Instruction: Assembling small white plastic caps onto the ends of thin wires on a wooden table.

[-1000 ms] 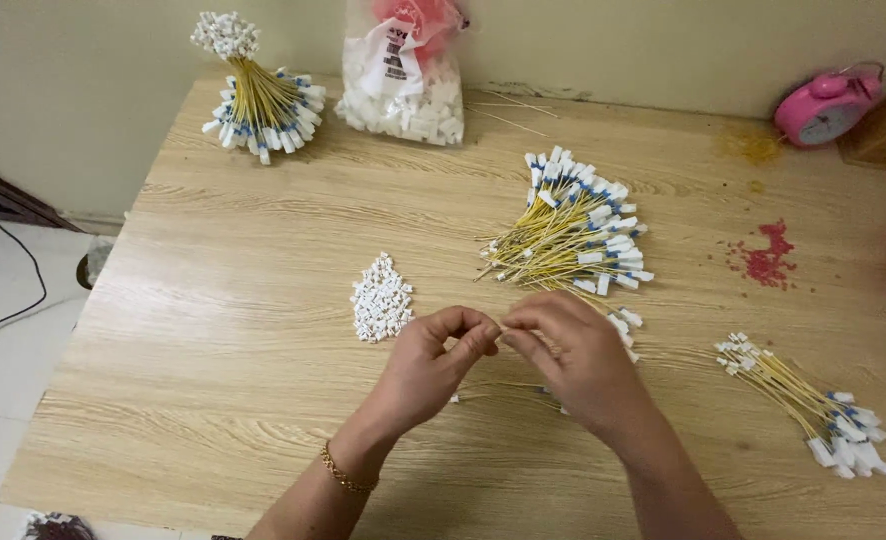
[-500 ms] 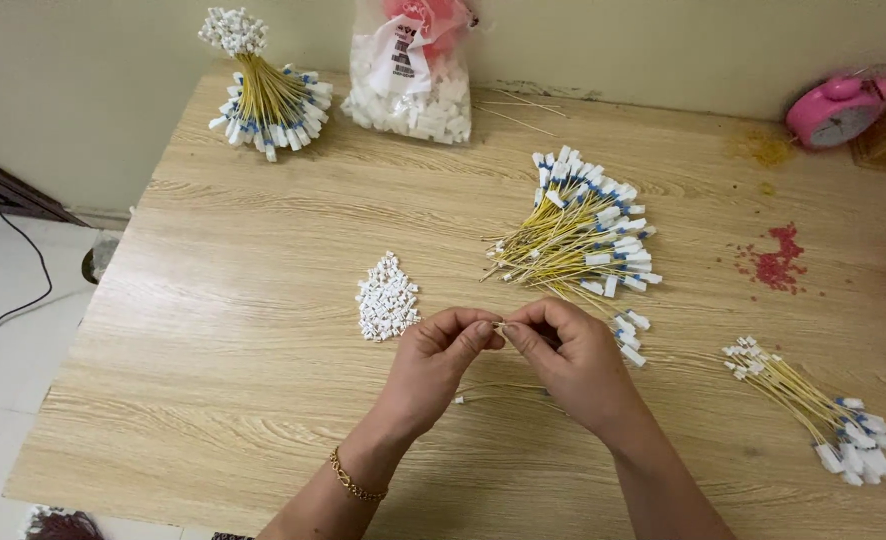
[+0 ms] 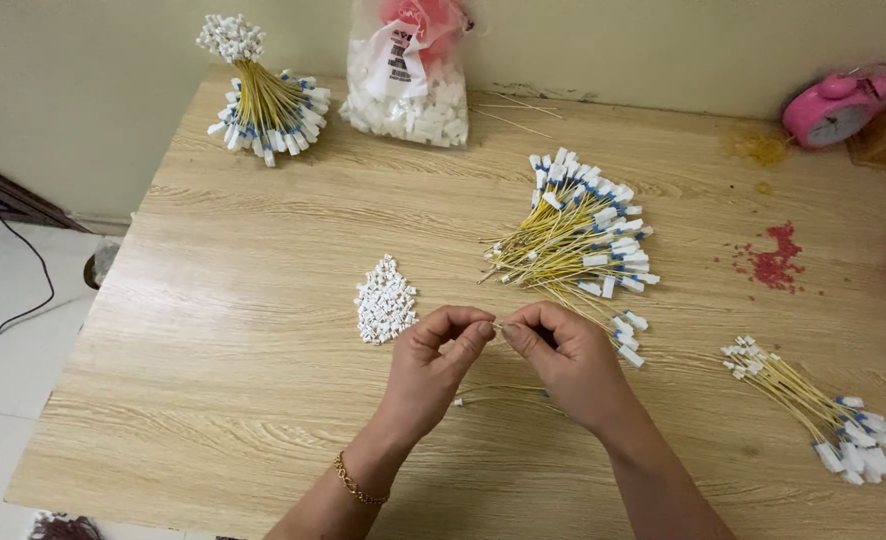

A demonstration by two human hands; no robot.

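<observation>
My left hand [image 3: 433, 365] and my right hand [image 3: 566, 362] meet over the middle of the wooden table [image 3: 213, 330], fingertips pinched together on a thin yellow wire and a small white connector between them. The wire [image 3: 508, 393] trails under my palms to a white end piece. A small heap of loose white connectors [image 3: 384, 300] lies just left of my left hand. A fan of yellow wires with white and blue ends [image 3: 583, 240] lies just beyond my right hand.
A tied bundle of yellow wires [image 3: 263, 100] stands at the back left beside a clear bag of white parts [image 3: 410, 90]. A smaller bundle [image 3: 813, 405] lies at the right. A pink alarm clock [image 3: 833, 105] and red crumbs [image 3: 773, 260] are at the far right.
Both hands have stayed pinched together at the same spot; only the fingers shifted slightly on the wire.
</observation>
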